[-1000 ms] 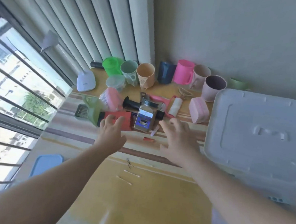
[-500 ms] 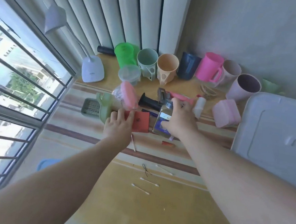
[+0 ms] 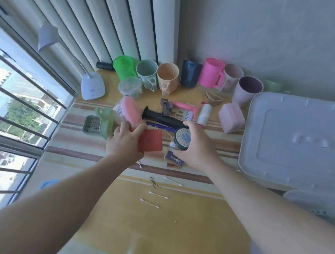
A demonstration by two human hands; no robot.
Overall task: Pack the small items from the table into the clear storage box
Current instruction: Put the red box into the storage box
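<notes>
**Both hands down among the clutter, each with something in its grasp**

The left hand [image 3: 124, 143] has its fingers curled round the near edge of a flat red card-like packet [image 3: 151, 141], thumb laid along the packet's top edge; the packet lies close to a pink brush [image 3: 129, 111] and a green scoop [image 3: 105, 124]; the right hand [image 3: 196, 148] is wrapped round a clear jar [image 3: 179, 141] with a dark patterned lid, thumb behind it and fingers underneath, the jar tipped so the lid faces up toward the onlooker; whether it is clear of the table I cannot tell; just below it lies a small red tube [image 3: 172, 165].

The storage box [image 3: 296, 139] stands at the right edge of the table [image 3: 173, 229], its pale lid shut on top, just beside the right forearm; a black handle [image 3: 161, 119], a white lint roller [image 3: 203, 115] and a pink pouch [image 3: 231, 117] lie beyond the hands; a row of cups runs along the wall, the pink mug [image 3: 212, 72] among them; cotton swabs [image 3: 158, 195] and a black hairpin [image 3: 154, 183] lie on the yellow surface between the forearms; a white desk lamp [image 3: 92, 86] stands by the window.
</notes>
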